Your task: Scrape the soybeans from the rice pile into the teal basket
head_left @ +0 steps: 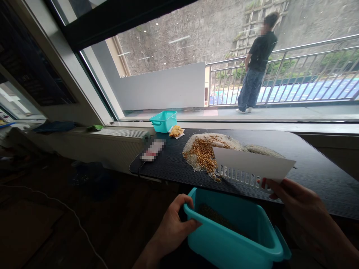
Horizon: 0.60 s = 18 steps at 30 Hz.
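With thumb and fingers over its rim, my left hand point(176, 224) grips a turquoise plastic bin point(227, 239) below the table's front edge. Dark, fine-grained material point(218, 218) lies at the bottom of the bin. My right hand point(297, 198) is closed on the lower right part of a white slotted plastic scraper point(249, 162). The scraper stands on edge over the tabletop, its slots facing down. Behind and left of it spreads a pile of yellow-brown beans point(200, 151) mixed with whitish grains point(224, 137); the scraper hides part of the pile.
On the black table point(322, 175), a smaller turquoise bin point(165, 121) stands at the back left beside a crumpled yellow cloth-like thing point(176, 130). A blurred pale object point(153, 150) lies near the left edge. A radiator point(123, 140) adjoins the table. Beyond the window, a person point(259, 63) stands by a railing.
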### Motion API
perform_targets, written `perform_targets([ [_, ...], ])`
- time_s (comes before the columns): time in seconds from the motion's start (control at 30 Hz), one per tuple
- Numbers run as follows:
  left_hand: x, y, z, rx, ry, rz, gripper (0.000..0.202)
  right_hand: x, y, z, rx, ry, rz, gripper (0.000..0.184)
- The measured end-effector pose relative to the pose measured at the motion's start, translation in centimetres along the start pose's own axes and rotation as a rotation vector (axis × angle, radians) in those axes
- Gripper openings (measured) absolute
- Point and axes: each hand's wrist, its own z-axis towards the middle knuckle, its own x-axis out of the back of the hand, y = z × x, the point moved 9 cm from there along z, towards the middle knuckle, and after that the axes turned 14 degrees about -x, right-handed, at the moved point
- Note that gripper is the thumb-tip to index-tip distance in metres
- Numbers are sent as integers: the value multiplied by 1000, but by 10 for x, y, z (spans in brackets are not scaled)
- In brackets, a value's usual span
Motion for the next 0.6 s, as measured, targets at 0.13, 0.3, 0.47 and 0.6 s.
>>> perform_targets([
  [0.13,1,3,0,-15,19,-6,32,0,7,4,8,-8,-9,59],
  [0.3,1,2,0,-18,34,-15,34,1,17,11,-4,4,-46,54],
  [0.47,3,-7,-5,0,12,2,37,-5,11,3,78,-50,14,54],
  [0.6,10,-22,-6,24,34,60,45,-10,4,-2,145,-90,53,58],
])
